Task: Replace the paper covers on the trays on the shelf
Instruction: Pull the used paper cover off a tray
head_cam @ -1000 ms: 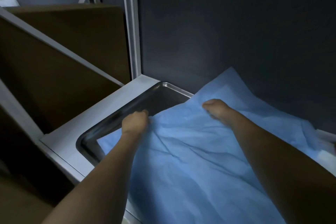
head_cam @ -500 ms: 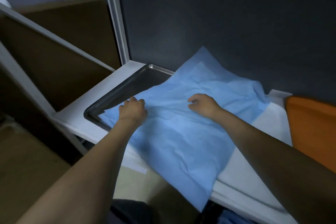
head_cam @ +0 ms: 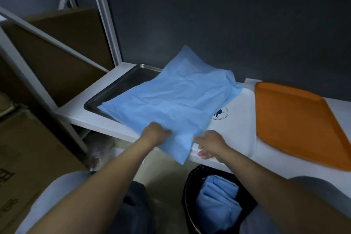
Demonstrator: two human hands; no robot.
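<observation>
A wrinkled blue paper cover (head_cam: 176,100) lies askew over a metal tray (head_cam: 121,85) on the white shelf (head_cam: 83,114). The tray's left and far rim stay bare, and one corner of the paper hangs over the shelf's front edge. My left hand (head_cam: 154,131) pinches the paper at its near edge. My right hand (head_cam: 210,142) is at the shelf's front edge just right of the hanging corner, thumb by the paper and fingers loosely spread.
An orange tray (head_cam: 296,119) lies on the shelf to the right, with a white sheet bearing a round logo (head_cam: 239,125) between the trays. Below the shelf, a black bin (head_cam: 191,186) holds crumpled blue paper (head_cam: 218,201). Cardboard boxes (head_cam: 28,157) and shelf posts stand at the left.
Both hands have drawn back from the middle of the blue paper to its near edge at the shelf front. The view has pulled back, showing the orange tray and the bin.
</observation>
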